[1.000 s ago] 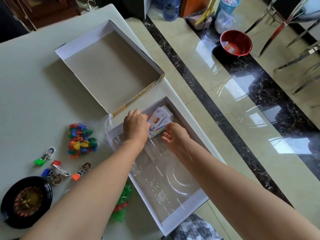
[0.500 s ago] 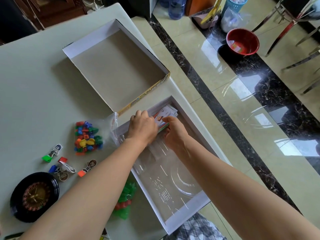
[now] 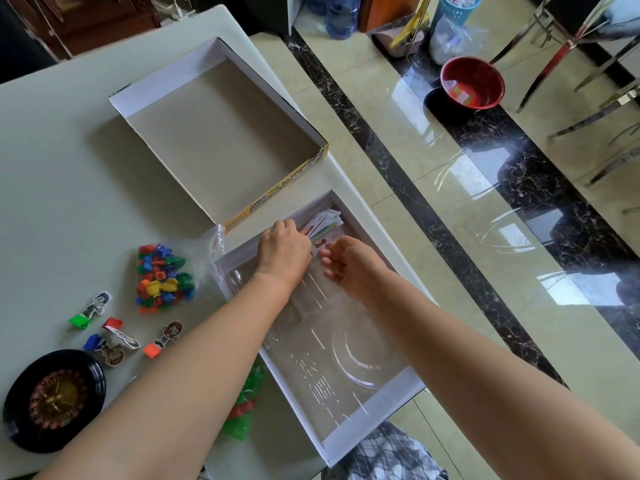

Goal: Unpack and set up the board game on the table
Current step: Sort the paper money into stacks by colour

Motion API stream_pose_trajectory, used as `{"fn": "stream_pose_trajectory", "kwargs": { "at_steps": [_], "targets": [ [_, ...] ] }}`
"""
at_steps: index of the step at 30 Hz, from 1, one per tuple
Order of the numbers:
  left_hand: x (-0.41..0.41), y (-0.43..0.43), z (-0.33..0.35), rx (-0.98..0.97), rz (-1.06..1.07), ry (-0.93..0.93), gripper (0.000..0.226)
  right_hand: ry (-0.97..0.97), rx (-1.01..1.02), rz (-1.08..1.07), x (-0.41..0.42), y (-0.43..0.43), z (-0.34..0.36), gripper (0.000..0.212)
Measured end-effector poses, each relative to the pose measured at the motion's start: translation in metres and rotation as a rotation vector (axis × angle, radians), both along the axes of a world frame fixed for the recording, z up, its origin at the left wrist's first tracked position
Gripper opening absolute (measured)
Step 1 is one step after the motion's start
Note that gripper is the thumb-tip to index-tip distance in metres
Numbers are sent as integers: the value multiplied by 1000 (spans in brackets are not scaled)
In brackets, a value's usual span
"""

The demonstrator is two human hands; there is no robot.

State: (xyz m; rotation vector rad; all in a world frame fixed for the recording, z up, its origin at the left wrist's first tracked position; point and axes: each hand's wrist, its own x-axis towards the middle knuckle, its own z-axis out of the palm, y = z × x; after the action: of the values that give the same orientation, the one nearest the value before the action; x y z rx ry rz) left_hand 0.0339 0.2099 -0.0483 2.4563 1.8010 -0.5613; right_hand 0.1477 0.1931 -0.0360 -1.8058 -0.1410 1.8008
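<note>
Reaching out over the open box [image 3: 377, 408], both bare forearms run from the near edge toward its far end. Nearest, well behind the fingers and to their left, a black wheel [image 3: 53, 398] lies on the tabletop [image 3: 52, 174]. A green bag [image 3: 242, 410] of green and red pieces shows from under the left forearm, against the box's left wall. Directly behind the fingers, the box holds a clear moulded tray [image 3: 346, 358] with a round hollow in it. Left of the fingers and somewhat nearer, four cut-out figures [image 3: 95, 306] on coloured stands lie flat on the tabletop. Just beyond them is a clear bag [image 3: 162, 278] of mixed coloured pieces, near the box's far left corner.

The left hand [image 3: 284, 251] is knuckles-up at the far end of the box. Its fingers curl down over the near end of the cards [image 3: 327, 221], with the tips hidden beneath the hand. The right hand [image 3: 353, 271] is just to the right of it. Its fingers [image 3: 330, 271] are loosely curled and hold nothing, with the tips just beside the cards. The cards fan out from under the left fingers into the box's far corner.

Beyond the fingers and to their left, the lid [image 3: 166, 74] lies upside down on the tabletop, its near corner close to the box. Far off to the right, a red bowl [image 3: 472, 83] stands on the glossy floor [image 3: 450, 209].
</note>
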Motion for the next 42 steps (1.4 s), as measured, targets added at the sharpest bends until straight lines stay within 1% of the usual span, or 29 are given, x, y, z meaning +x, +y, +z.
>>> {"fn": "stream_pose_trajectory", "kwargs": {
  "at_steps": [3, 8, 11, 17, 20, 22, 24, 27, 30, 32, 33, 34, 35, 37, 38, 40, 42],
  "targets": [
    [-3, 0, -1, 10, -20, -4, 27, -3, -20, 3, -5, -7, -1, 26],
    [-5, 0, -3, 6, -15, 4, 27, 5, 54, 40, -19, -15, -3, 24],
    [-5, 1, -3, -13, -6, -4, 28, -2, 97, 73, -24, -14, -3, 28],
    [-7, 1, -1, -34, 17, -36, 25, 90, 34, -162, -21, -6, -14, 24],
    [-8, 1, 2, -53, 28, -73, 29, 72, 119, -122, -17, -3, -9, 26],
    [-9, 2, 3, -58, 25, -90, 32, 128, 170, -75, -14, -2, -7, 23],
    [-10, 2, 5, -68, 25, -100, 37, 195, 176, -56, -12, 1, -9, 18],
    [-10, 1, 6, -79, 28, -111, 44, 164, 152, -30, -10, 8, -14, 15],
    [-10, 2, 8, -101, 34, -106, 54, 116, 144, -4, -8, 12, -17, 23],
    [-8, 4, 8, -95, 39, -83, 51, 110, 171, 29, -4, 11, -20, 29],
    [-7, 5, 9, -87, 43, -76, 46, 81, 185, 60, -3, 12, -20, 30],
    [-6, 5, 9, -79, 46, -76, 41, 4, 207, 117, -1, 12, -19, 29],
    [-6, 5, 10, -73, 45, -80, 38, -143, 238, 215, 2, 13, -17, 27],
    [-7, 5, 11, -68, 30, -91, 35, -515, 319, 502, 8, 14, -20, 24],
    [-8, 5, 11, -66, 21, -96, 35, -654, 337, 637, 10, 13, -23, 25],
    [-9, 5, 10, -61, 12, -99, 34, -780, 315, 793, 8, 6, -24, 28],
    [-10, 5, 7, -58, 7, -93, 34, -866, 315, 863, 2, 0, -24, 28]
  ]
}}
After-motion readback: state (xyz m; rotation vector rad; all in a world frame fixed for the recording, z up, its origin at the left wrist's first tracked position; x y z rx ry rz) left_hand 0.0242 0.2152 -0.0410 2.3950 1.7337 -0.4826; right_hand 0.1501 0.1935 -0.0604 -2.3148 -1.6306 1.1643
